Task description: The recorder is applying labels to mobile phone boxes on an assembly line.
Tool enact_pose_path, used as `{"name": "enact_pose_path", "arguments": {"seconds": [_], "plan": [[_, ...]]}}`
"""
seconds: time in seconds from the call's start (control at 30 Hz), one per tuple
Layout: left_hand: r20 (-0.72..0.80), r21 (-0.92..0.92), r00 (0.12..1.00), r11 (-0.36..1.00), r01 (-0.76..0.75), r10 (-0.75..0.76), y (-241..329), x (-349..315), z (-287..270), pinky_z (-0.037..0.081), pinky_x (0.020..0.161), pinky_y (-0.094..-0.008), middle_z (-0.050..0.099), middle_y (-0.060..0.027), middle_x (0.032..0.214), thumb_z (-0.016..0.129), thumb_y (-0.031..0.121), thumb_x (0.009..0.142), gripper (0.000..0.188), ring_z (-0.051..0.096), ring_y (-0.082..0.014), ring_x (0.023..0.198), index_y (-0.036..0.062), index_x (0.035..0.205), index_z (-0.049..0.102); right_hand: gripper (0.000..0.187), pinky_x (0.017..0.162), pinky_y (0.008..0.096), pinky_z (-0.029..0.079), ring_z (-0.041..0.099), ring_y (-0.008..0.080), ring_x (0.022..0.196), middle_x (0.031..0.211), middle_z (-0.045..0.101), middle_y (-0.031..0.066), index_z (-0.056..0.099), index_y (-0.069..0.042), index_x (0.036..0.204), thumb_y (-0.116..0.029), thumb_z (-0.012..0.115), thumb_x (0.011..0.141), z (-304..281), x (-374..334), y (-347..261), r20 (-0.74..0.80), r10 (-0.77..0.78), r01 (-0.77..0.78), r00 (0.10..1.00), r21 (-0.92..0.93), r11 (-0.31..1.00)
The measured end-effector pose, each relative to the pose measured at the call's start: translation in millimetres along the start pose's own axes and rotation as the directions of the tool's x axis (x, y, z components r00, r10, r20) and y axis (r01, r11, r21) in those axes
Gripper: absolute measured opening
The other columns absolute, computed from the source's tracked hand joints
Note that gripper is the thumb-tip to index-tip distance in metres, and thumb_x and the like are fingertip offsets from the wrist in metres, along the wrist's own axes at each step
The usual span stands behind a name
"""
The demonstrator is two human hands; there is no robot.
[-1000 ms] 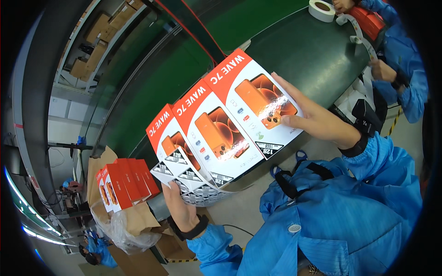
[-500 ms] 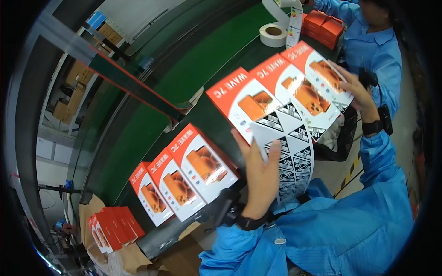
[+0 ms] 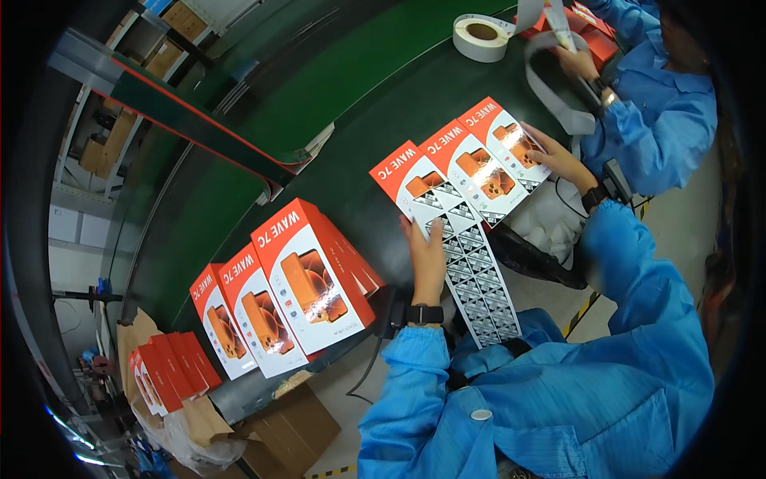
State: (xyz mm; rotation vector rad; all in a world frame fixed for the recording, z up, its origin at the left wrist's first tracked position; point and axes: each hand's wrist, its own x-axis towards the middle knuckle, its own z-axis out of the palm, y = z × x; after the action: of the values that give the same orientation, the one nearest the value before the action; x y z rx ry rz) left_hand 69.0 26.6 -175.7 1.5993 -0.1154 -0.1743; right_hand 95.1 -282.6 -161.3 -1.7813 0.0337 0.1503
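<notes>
Three white and orange-red phone boxes stand side by side in front of me: a left box [image 3: 397,169], a middle box [image 3: 479,172] and a right box [image 3: 511,137]. A long sheet of black and white triangular labels [image 3: 481,287] hangs from the left box's lower front towards my lap. My left hand [image 3: 428,259] pinches the sheet near its top, thumb on the labels, fingers by the box's left edge. At the far end of the row, my right hand [image 3: 562,158] grips the right box's side, thumb on its front. The boxes' undersides are hidden.
More phone boxes [image 3: 307,291] stand left on the dark green bench [image 3: 343,172], with others [image 3: 171,371] beyond. A label roll [image 3: 481,38] lies at the back. A co-worker's hand [image 3: 576,62] holds a label strip. A black-bagged bin [image 3: 546,219] stands right, a carton [image 3: 295,427] below.
The held boxes and both my hands have moved down and away from my head. The label sheet now hangs straighter. The co-worker's hand has come into view with the strip. My view has shifted.
</notes>
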Motion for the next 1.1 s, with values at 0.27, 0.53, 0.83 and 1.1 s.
{"name": "enact_pose_path", "arguments": {"seconds": [0.27,0.53,0.83,1.1], "plan": [[-0.285,0.038,0.947,0.989,-0.146,0.151,121,-78,-26,0.041,0.07,-0.0272,0.054,-0.0134,0.09,0.047,0.012,0.084,0.029,0.052,-0.0154,0.079,-0.0064,0.106,0.043,0.029,0.07,0.0297,0.04,0.049,0.0172,0.082,0.096,0.052,0.0096,0.052,-0.004,0.103,-0.01,0.057,0.075,107,-66,-147,-0.029,-0.545,0.492,0.838,-0.393,0.777],[-0.557,-0.264,0.816,0.898,-0.351,0.154,147,-138,-77,0.039,0.07,-0.0255,0.053,-0.0127,0.092,0.043,0.016,0.086,0.033,0.049,-0.014,0.081,-0.0067,0.11,0.038,0.036,0.063,0.0302,0.037,0.046,0.0214,0.074,0.087,0.046,0.0067,0.055,-0.005,0.093,-0.018,0.067,0.061,246,-97,-202,0.294,-0.76,0.812,0.58,-0.288,0.508],[-0.497,0.417,0.683,0.838,-0.353,0.535,129,-173,-140,0.041,0.061,-0.026,0.055,-0.0167,0.083,0.05,0.012,0.083,0.014,0.054,-0.0212,0.07,-0.0013,0.083,0.053,0.026,0.064,0.0295,0.037,0.05,0.0199,0.077,0.086,0.052,0.0056,0.058,-0.005,0.09,-0.013,0.065,0.067,320,-105,-221,0.364,-0.695,0.775,0.62,-0.146,0.615],[-0.523,0.538,0.718,0.831,-0.14,0.46,127,-196,-176,0.039,0.053,-0.0255,0.055,-0.0113,0.068,0.051,0.013,0.083,0.016,0.053,-0.0182,0.06,-0.0014,0.075,0.052,0.02,0.055,0.0276,0.042,0.052,0.0212,0.072,0.082,0.053,0.0092,0.057,-0.001,0.083,-0.006,0.063,0.065,363,-102,-213,0.421,-0.719,0.798,0.553,-0.02,0.603]]}}
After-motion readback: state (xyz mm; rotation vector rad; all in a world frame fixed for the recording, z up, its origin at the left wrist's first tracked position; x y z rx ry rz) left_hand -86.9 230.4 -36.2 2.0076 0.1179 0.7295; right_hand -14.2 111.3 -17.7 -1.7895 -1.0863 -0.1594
